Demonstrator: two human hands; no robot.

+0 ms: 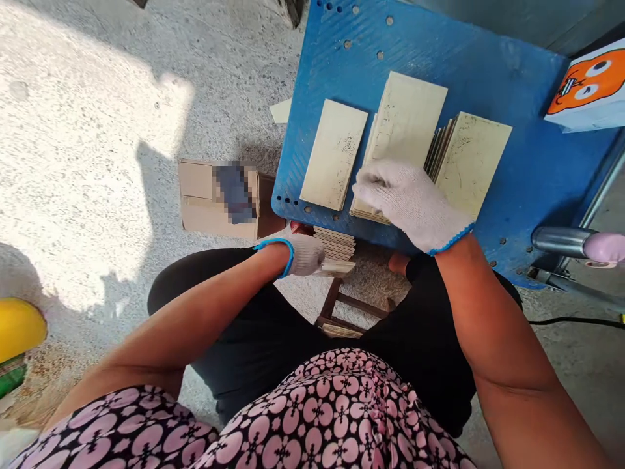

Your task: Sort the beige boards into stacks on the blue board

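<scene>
Pale panels [333,154] lie in 3 groups on the worktop [532,163], likely for reach; whether your curled right hand [390,192] or left hand [307,254] grips any, I can't tell.

Three panel piles [334,153] [415,120] [476,159] on one table [527,85]; one more pile [334,243] below its edge; two gloved hands [307,254] [405,198]; one cardboard box [198,179]; one orange-printed package [588,91]

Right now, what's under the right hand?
Parts of the middle stack and right stack of boards, on the blue table, show around the right hand. It covers the middle stack's near right corner; whether it touches the boards cannot be told.
</scene>
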